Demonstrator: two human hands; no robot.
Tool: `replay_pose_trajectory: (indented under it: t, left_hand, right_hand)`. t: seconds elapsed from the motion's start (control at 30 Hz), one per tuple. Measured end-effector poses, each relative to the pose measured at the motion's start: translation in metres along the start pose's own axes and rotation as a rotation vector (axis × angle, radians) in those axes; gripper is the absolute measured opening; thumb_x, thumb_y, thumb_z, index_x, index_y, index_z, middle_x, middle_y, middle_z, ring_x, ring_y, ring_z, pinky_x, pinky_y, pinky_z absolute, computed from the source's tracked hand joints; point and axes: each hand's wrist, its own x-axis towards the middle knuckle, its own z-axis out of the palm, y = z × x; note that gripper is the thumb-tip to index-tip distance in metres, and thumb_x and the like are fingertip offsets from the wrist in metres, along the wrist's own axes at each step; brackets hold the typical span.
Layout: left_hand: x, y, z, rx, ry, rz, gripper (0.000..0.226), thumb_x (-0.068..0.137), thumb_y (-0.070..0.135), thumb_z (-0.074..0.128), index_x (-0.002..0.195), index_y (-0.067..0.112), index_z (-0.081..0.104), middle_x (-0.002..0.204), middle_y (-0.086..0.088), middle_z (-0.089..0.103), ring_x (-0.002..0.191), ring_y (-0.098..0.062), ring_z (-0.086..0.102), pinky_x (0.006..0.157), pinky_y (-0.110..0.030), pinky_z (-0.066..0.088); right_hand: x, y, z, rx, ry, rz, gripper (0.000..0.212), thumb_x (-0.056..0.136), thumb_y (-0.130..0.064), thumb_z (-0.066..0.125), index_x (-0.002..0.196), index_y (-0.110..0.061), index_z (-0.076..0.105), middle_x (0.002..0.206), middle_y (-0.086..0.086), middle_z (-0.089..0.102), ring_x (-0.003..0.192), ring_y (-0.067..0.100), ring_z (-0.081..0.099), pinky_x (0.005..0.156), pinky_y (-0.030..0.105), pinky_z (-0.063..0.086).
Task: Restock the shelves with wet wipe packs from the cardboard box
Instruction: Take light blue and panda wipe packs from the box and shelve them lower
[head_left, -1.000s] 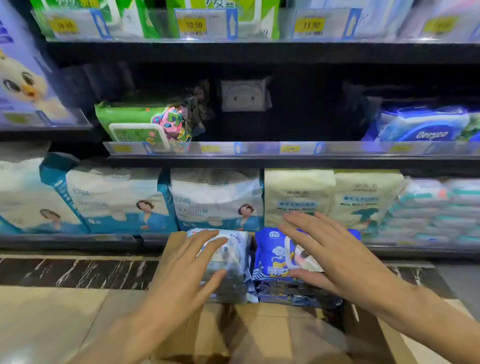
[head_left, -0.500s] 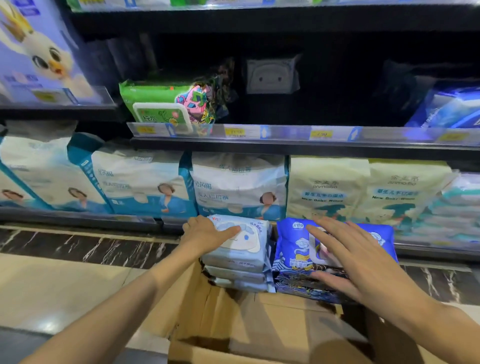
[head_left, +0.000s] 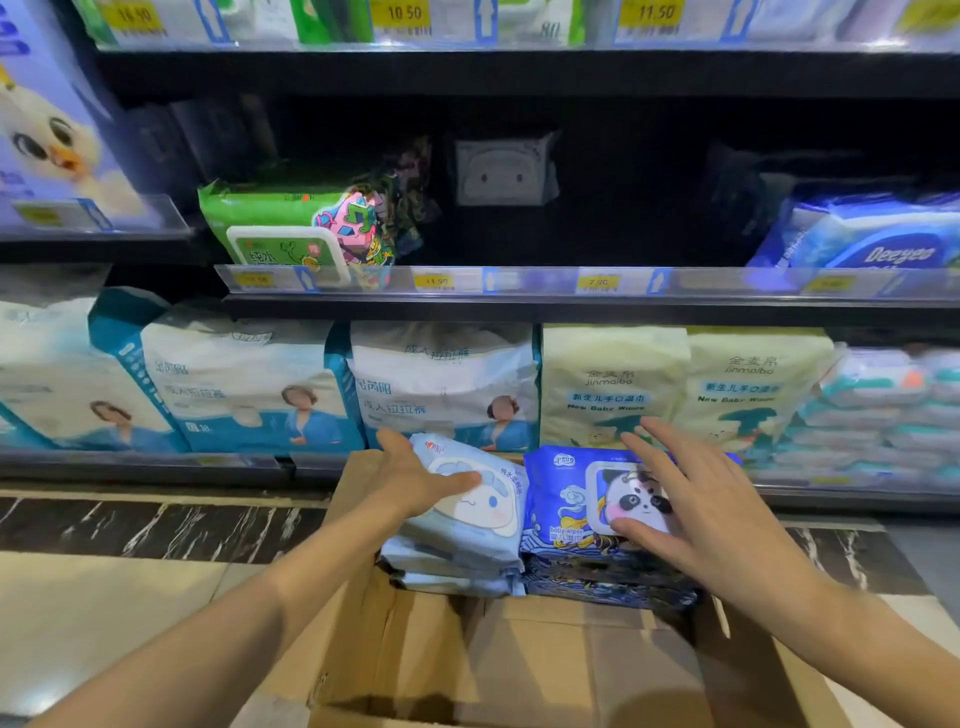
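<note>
- The left hand (head_left: 410, 480) grips the top pale blue wipe pack (head_left: 472, 506), thumb across its face, at the far end of the cardboard box (head_left: 524, 660).
- The right hand (head_left: 696, 512), fingers spread and straight, rests on the dark blue panda pack (head_left: 569, 501) just beside it.
- Both stacks sit below the shelf (head_left: 571, 304) edge.

free: dark middle shelf (head_left: 597, 306) gap above me, between green pack (head_left: 270, 218) and blue pack (head_left: 872, 239) | blocked: bottom shelf, bags (head_left: 447, 384) wall to wall | box (head_left: 519, 660) near half bare
</note>
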Motion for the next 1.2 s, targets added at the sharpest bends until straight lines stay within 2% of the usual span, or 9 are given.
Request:
replay_pose_trajectory:
  t: [0.1, 0.17, 0.27, 0.4, 0.53, 0.7, 0.87, 1.0, 1.2]
  left_hand:
    - [0.009, -0.02, -0.005, -0.085, 0.051, -0.01, 0.128, 0.028, 0.084, 0.083, 0.127, 0.017, 0.037, 0.137, -0.005, 0.05, 0.122, -0.024, 0.056, 0.101, -0.04, 0.051]
    - [0.016, -0.037, -0.005, -0.217, 0.04, 0.022, 0.094, 0.037, 0.068, 0.093, 0.104, 0.02, 0.049, 0.124, -0.002, 0.06, 0.11, -0.021, 0.063, 0.097, -0.046, 0.055]
    - [-0.004, -0.04, -0.01, -0.403, 0.032, 0.036, 0.077, 0.049, 0.054, 0.097, 0.111, 0.019, 0.065, 0.105, 0.003, 0.076, 0.098, -0.018, 0.072, 0.084, -0.042, 0.06]
    - [-0.032, -0.042, -0.022, -0.643, 0.017, 0.069, 0.025, 0.076, 0.024, 0.085, 0.096, 0.021, 0.071, 0.082, 0.008, 0.079, 0.092, -0.019, 0.072, 0.074, -0.032, 0.054]
    - [-0.049, -0.044, -0.032, -0.733, -0.088, 0.085, 0.032, 0.081, 0.027, 0.08, 0.11, 0.017, 0.073, 0.1, 0.002, 0.08, 0.099, -0.021, 0.074, 0.098, -0.042, 0.052]
    - [-0.06, -0.041, -0.036, -0.756, -0.165, 0.085, 0.032, 0.084, 0.023, 0.075, 0.116, 0.017, 0.072, 0.106, -0.002, 0.079, 0.102, -0.025, 0.074, 0.104, -0.045, 0.048]
    - [-0.062, -0.045, -0.037, -0.759, -0.183, 0.081, 0.036, 0.083, 0.023, 0.075, 0.118, 0.018, 0.071, 0.109, -0.002, 0.079, 0.104, -0.025, 0.073, 0.106, -0.047, 0.047]
    - [-0.067, -0.046, -0.042, -0.752, -0.153, 0.07, 0.037, 0.081, 0.02, 0.077, 0.118, 0.016, 0.071, 0.107, -0.004, 0.079, 0.103, -0.026, 0.074, 0.104, -0.044, 0.048]
    - [-0.07, -0.05, -0.053, -0.706, -0.072, 0.025, 0.055, 0.069, 0.024, 0.088, 0.119, 0.015, 0.069, 0.104, -0.006, 0.079, 0.101, -0.029, 0.073, 0.097, -0.046, 0.053]
  right_hand:
    - [-0.003, 0.009, -0.012, 0.031, 0.026, 0.122, 0.093, 0.085, -0.084, 0.036, 0.157, -0.024, 0.035, 0.161, 0.001, 0.037, 0.143, 0.026, 0.044, 0.113, 0.044, 0.042]
    - [-0.007, 0.018, -0.019, 0.088, 0.001, 0.235, 0.101, 0.082, -0.083, 0.041, 0.16, -0.02, 0.028, 0.16, 0.001, 0.036, 0.144, 0.023, 0.041, 0.113, 0.039, 0.042]
    - [-0.009, 0.035, -0.025, 0.205, -0.112, 0.466, 0.115, 0.078, -0.082, 0.053, 0.161, -0.011, 0.02, 0.155, 0.007, 0.037, 0.142, 0.026, 0.043, 0.11, 0.043, 0.043]
    - [0.001, 0.058, -0.014, 0.56, -0.286, 0.621, 0.073, 0.076, -0.072, 0.072, 0.119, -0.014, 0.065, 0.114, 0.01, 0.074, 0.105, 0.024, 0.071, 0.095, 0.044, 0.055]
    - [0.01, 0.057, -0.011, 0.816, -0.403, 0.613, 0.046, 0.086, -0.059, 0.072, 0.11, -0.02, 0.077, 0.095, -0.004, 0.082, 0.085, 0.012, 0.079, 0.077, 0.022, 0.058]
    - [0.017, 0.061, -0.01, 1.026, -0.47, 0.818, 0.069, 0.063, -0.066, 0.086, 0.114, -0.019, 0.077, 0.102, 0.002, 0.083, 0.108, 0.026, 0.075, 0.107, 0.043, 0.052]
    - [0.021, 0.055, -0.003, 1.223, -0.461, 0.937, 0.049, 0.078, -0.036, 0.086, 0.115, -0.006, 0.075, 0.101, 0.012, 0.082, 0.089, 0.025, 0.077, 0.08, 0.039, 0.065]
    - [0.019, 0.049, -0.002, 1.366, -0.465, 0.911, 0.039, 0.078, -0.026, 0.085, 0.11, -0.005, 0.076, 0.107, 0.018, 0.08, 0.092, 0.031, 0.079, 0.089, 0.048, 0.062]
    - [0.013, 0.039, -0.002, 1.354, -0.384, 0.785, 0.055, 0.074, -0.031, 0.089, 0.119, -0.004, 0.074, 0.111, 0.02, 0.079, 0.106, 0.037, 0.075, 0.097, 0.05, 0.059]
